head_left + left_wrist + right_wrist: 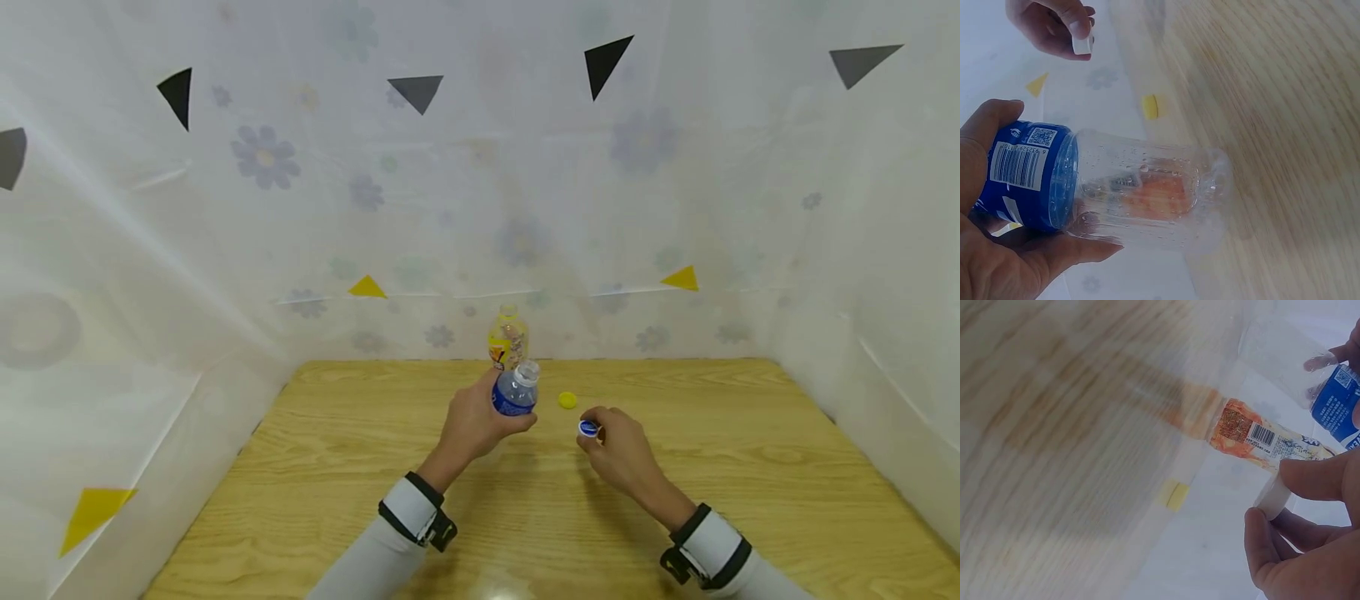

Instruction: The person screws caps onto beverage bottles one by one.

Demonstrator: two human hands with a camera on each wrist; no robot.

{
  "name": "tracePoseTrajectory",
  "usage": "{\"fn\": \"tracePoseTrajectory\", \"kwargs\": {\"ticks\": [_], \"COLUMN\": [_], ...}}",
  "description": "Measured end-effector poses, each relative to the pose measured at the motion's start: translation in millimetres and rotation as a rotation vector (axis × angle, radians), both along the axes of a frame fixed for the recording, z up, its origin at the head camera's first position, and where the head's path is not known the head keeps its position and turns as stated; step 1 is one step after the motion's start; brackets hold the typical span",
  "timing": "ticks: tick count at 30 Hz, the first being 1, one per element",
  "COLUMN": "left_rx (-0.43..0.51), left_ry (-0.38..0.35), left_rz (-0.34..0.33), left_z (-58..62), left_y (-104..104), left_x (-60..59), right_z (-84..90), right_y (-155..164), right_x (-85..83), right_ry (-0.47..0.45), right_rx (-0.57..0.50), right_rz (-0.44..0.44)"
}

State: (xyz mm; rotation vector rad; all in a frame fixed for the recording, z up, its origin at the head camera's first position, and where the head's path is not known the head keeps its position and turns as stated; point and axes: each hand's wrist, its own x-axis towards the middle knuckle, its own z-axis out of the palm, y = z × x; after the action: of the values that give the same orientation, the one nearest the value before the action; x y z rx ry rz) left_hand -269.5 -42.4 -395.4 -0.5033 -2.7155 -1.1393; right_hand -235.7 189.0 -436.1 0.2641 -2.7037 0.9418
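Note:
My left hand grips a clear plastic bottle around its blue label. The bottle's mouth is uncapped, and droplets cling to the inner wall. To the right, my right hand pinches a white bottle cap between thumb and fingers; the cap's blue printed top faces up in the head view. Behind the held bottle stands a second bottle with a yellow and orange label, also uncapped, its lower part partly hidden in the head view. A yellow cap lies on the table between the hands.
The wood-grain table ends at a pale flower-patterned curtain at the back. More white sheeting hangs along both sides. Black, grey and yellow triangles dot the curtain.

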Motion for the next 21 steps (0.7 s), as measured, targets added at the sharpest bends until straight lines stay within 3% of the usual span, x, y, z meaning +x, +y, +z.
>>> {"fn": "tracePoseTrajectory", "kwargs": {"ticks": [4,11,21], "left_rx": [0.003,-0.007,-0.024], "left_ry": [0.003,0.024,0.008], "left_rz": [-0.01,-0.004,0.004], "left_z": [-0.3,-0.2,0.6], "left_y": [0,0,2], "left_x": [0.1,-0.6,1.1], "right_z": [2.3,16.1,76.0], "right_y": [-1,-4,-22], "right_x": [0.0,-3.3,2.5], "right_ry": [-0.014,0.057,0.214], "right_rx": [-0.005,-0.029,-0.044], "right_rz": [0.003,0.021,0.132]}}
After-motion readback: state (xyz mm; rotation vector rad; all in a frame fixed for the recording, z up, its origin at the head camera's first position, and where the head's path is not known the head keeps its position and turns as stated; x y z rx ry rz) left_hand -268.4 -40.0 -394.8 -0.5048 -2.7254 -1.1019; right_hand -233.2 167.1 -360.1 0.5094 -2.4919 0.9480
